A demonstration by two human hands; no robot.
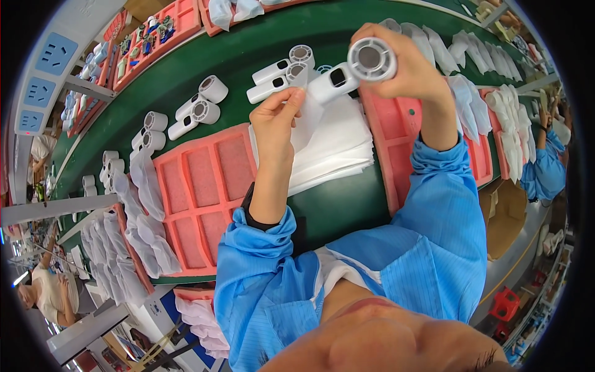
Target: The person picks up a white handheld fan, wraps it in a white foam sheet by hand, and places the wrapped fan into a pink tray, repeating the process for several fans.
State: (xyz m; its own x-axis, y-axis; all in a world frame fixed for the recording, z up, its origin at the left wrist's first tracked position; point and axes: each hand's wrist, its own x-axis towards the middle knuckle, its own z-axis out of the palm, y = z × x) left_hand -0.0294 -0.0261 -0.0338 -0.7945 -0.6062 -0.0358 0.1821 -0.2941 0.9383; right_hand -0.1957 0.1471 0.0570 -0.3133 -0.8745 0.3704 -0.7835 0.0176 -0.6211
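Note:
My right hand (406, 62) is closed around the round head of a white hair-dryer-shaped device (338, 82). Its ringed open end faces up, and its handle with a dark window points left. My left hand (276, 115) pinches the edge of a thin white packing bag (310, 115) between thumb and fingers. That bag lies over a stack of similar white bags (338, 158), just below the device's handle. Right behind my left hand lie more white devices (268, 92) on the green table (242, 56).
A pink compartment tray (201, 170) sits left of the stack, another pink tray (387, 127) right of it. Wrapped devices (145, 186) lie at the left and others (434, 46) at the far right. More bare devices (198, 111) stand along the left. A co-worker's blue sleeve (545, 170) shows far right.

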